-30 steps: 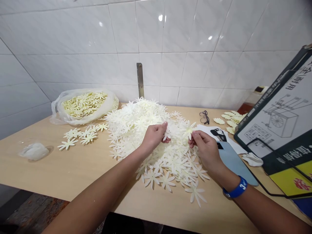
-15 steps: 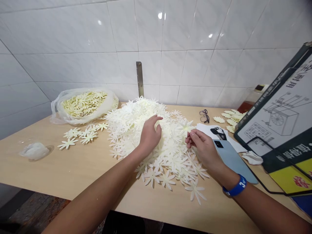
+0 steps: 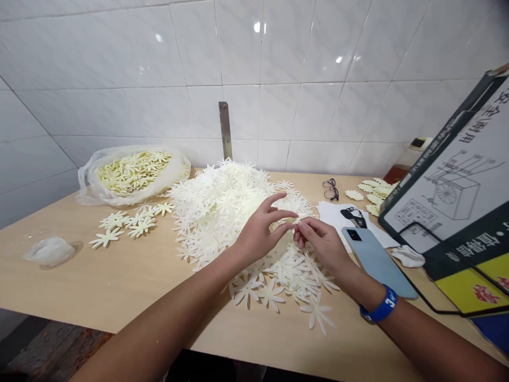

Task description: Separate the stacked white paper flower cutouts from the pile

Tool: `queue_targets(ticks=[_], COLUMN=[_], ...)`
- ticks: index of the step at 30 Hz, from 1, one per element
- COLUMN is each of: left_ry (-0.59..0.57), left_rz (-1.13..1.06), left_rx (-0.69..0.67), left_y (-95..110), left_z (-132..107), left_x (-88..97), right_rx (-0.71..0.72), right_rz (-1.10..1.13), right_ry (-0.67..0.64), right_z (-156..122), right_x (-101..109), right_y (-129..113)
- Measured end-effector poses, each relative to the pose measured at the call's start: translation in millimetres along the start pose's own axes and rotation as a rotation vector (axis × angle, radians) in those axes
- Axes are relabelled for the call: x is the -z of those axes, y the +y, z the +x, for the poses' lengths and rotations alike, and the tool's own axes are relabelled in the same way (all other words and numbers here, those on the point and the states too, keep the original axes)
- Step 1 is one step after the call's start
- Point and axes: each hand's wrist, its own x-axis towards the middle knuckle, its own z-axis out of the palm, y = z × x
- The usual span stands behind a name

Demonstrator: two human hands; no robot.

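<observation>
Two-handed, at the near side of the surface: stay clear of the loose flower in front. Pinch softly with the right hand, drawn nearly closed at thumb and forefinger, apparently on a flower largely hidden from view. Hold the left hand loose, with thumb and fingers parted around that same spot, touching or not impossible to tell. Best to grip near the center rather than by one petal, since thin and probably quick to crease. Find the held flower directly between both hands, above the heap. Farther off, note the bag, behind and left, well apart from both hands.
</observation>
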Motion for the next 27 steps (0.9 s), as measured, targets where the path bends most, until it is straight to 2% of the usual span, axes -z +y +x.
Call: queue_targets(ticks=[7,13,20,25,27], left_ry=[-0.01,0.014,0.111,0.303,0.342], left_rz=[0.055,-0.079,-0.381,-0.643,-0.732], left_rx=[0.011,0.106,0.371,0.563,0.623], left_y=[-1.8,-3.1,3.1,-2.5,-4.3], left_z=[2.0,2.8,6.8,12.9,15.0], left_x=[3.4,3.5,-0.4,7.8,12.1], right_rx=[0.008,0.028,0.029,0.031,0.028], right_rz=[-0.016,-0.042,-0.072,-0.081,-0.077], right_ry=[-0.063,-0.074,-0.069,0.006,0.034], right_z=[0.0,0.7,-0.3,0.2,0.6], right_x=[-0.3,0.7,0.2,1.9,3.1], right_y=[0.3,-0.8,-2.1,-0.3,1.1])
